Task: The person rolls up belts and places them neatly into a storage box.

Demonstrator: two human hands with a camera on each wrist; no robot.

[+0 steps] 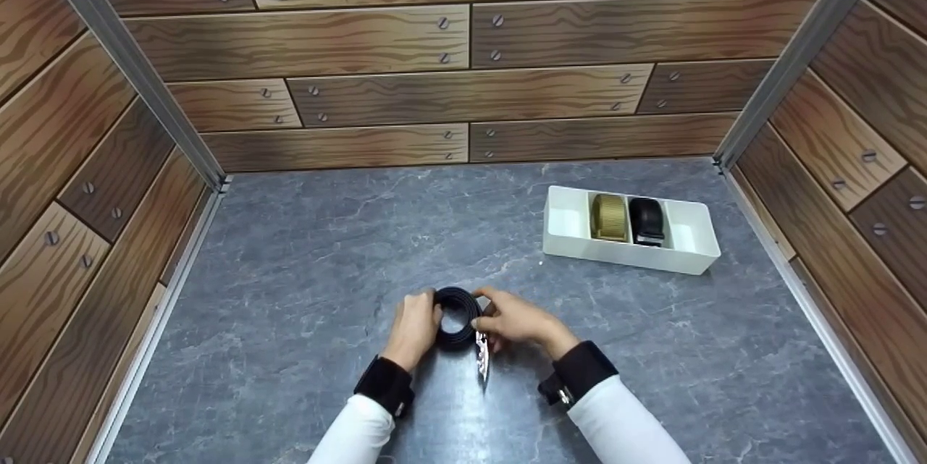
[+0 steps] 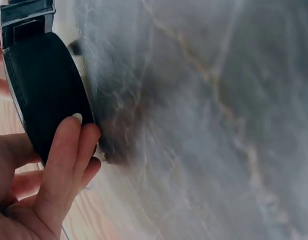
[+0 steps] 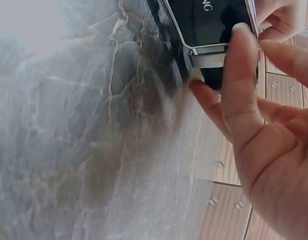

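A black belt (image 1: pixel 455 341), rolled into a coil, stands on edge close over the grey floor in the head view, with its open middle facing up. Its shiny metal buckle (image 1: pixel 482 355) sticks out on the near right side. My left hand (image 1: pixel 415 330) grips the coil's left side, and in the left wrist view its fingers lie along the strap (image 2: pixel 48 85). On the other side, my right hand (image 1: pixel 520 318) pinches the coil beside the buckle. The right wrist view shows the dark buckle plate (image 3: pixel 211 25) with pale letters, thumb and fingers around its end.
At the back right stands a white divided box (image 1: pixel 630 255). In its middle compartments sit a tan rolled belt (image 1: pixel 609 218) and a black rolled belt (image 1: pixel 646 219). Wood-patterned walls (image 1: pixel 463 95) enclose the marbled grey surface (image 1: pixel 326 254) at the back and sides.
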